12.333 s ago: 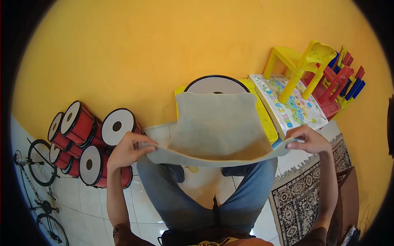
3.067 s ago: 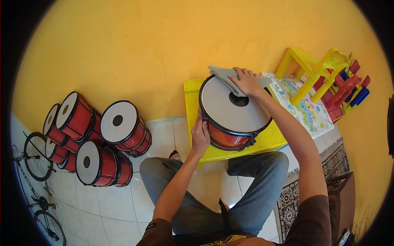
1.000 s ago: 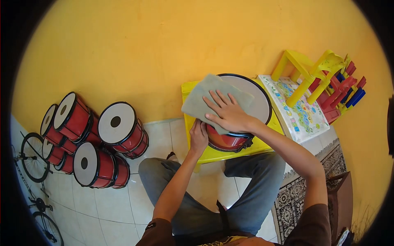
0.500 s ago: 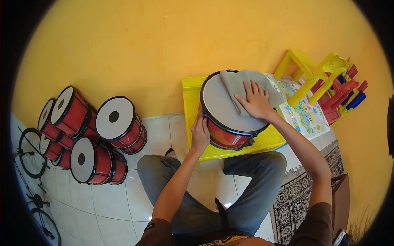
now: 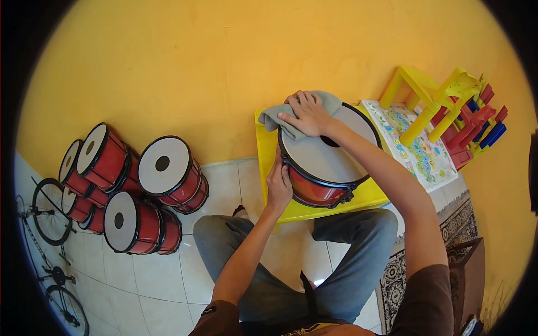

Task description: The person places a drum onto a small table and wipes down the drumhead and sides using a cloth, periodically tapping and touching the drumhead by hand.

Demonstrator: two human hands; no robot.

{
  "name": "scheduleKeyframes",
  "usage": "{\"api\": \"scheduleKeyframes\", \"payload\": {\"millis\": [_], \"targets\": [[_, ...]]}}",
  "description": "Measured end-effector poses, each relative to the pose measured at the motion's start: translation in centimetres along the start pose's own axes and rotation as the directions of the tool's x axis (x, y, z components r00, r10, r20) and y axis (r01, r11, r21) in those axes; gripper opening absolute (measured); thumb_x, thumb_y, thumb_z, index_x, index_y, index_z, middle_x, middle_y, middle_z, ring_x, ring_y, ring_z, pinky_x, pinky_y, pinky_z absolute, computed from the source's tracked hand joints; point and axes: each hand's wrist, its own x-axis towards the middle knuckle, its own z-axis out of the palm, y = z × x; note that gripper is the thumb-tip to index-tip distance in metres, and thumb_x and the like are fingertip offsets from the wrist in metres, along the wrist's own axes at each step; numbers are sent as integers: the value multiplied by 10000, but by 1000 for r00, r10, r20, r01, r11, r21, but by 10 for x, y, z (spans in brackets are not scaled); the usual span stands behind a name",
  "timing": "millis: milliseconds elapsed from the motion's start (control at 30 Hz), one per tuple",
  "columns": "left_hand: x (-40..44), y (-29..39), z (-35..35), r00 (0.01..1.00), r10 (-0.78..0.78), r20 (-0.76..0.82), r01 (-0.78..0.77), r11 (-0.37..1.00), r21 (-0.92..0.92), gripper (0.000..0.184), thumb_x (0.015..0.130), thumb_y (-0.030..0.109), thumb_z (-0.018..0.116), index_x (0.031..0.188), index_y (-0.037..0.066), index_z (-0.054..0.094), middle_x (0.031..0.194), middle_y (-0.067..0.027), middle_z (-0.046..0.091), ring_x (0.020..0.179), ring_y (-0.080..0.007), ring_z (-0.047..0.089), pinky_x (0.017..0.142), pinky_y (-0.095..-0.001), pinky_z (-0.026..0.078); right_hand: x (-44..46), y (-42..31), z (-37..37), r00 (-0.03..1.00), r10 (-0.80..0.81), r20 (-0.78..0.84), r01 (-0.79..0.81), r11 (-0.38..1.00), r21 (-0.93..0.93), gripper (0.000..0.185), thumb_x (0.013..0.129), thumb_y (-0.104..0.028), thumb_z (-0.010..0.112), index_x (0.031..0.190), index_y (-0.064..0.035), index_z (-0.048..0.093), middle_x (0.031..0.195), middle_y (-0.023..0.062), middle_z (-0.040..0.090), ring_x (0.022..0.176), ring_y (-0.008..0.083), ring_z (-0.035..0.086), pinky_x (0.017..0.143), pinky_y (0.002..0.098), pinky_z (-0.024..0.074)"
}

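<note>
Steadies the drum (image 5: 328, 162) on the yellow bench (image 5: 364, 195) with the left hand (image 5: 278, 180), half curled against its left side. Presses the rumpled cloth (image 5: 274, 116) over the far-left rim (covering some of the skin) with the right hand (image 5: 308, 115), spread, thumb apart. Includes, at left, red drums (image 5: 159, 173) on the floor (image 5: 157, 274).

The red drum (image 5: 320, 162) sits on the yellow surface (image 5: 365, 195), its white top facing up. A bunched grey cloth (image 5: 273, 117) lies over its back left edge.
</note>
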Motion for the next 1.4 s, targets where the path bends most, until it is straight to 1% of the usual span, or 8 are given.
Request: {"api": "scheduleKeyframes", "payload": {"millis": [300,533,633,733,833,933,1033,1400], "targets": [[3,2,2,996,78,-53,-78,997,-11,474,1000,44,411,1456,-57,330,1452,-267,421,1291,-423,473,1026,-408,430,2,-3,1,999,-35,-39,36,999,20,632,944,-592,426,1208,-38,575,1237,191,507,1218,340,425,1023,545,259],[-1,-2,3,998,10,-67,-9,1000,7,357,997,63,424,1307,-102,489,1285,-317,542,1169,-475,537,961,-454,461,-18,-42,-7,928,-370,-29,368,906,210,497,928,-493,522,1094,-36,620,1095,172,564,1121,359,490,1014,496,299],[-5,4,0,991,-127,33,123,987,101,310,993,65,432,1220,-112,547,1189,-329,586,1117,-488,555,947,-456,464,-34,-53,-14,885,-465,1,450,858,246,427,934,-462,528,1057,-59,597,1046,143,559,1090,347,495,995,469,321],[-1,3,-2,979,-193,73,188,980,59,338,991,56,430,1283,-90,514,1277,-311,549,1153,-469,546,960,-450,461,-34,-47,-11,917,-399,-31,392,882,263,466,940,-490,503,1092,-58,588,1085,153,558,1137,344,485,1021,468,312],[1,4,3,990,89,-108,-85,996,42,408,990,42,421,1385,-61,433,1379,-280,489,1197,-443,536,972,-437,460,-24,-25,0,971,-215,-101,224,970,90,533,951,-538,455,1188,-75,570,1197,162,548,1228,332,457,1066,470,287],[2,4,-1,999,30,-19,-30,1000,8,486,989,25,411,1464,-37,330,1450,-252,430,1242,-419,518,991,-417,454,-15,13,2,991,87,-101,-88,996,-7,636,947,-608,400,1299,-93,523,1318,178,505,1308,342,411,1098,509,252],[2,9,-2,998,62,-26,-62,998,-12,506,990,20,407,1482,-29,301,1453,-251,429,1260,-412,508,1006,-404,444,-21,41,-17,867,499,6,-496,862,-104,701,929,-649,378,1353,-102,493,1351,196,481,1317,355,400,1079,600,235],[4,16,-1,995,81,-61,-83,996,-29,487,991,12,402,1468,-40,321,1476,-238,403,1308,-399,459,1043,-399,427,-81,57,-43,710,694,-123,-698,670,-252,702,936,-623,388,1293,-29,503,1280,281,500,1197,424,511,920,596,435]]}}
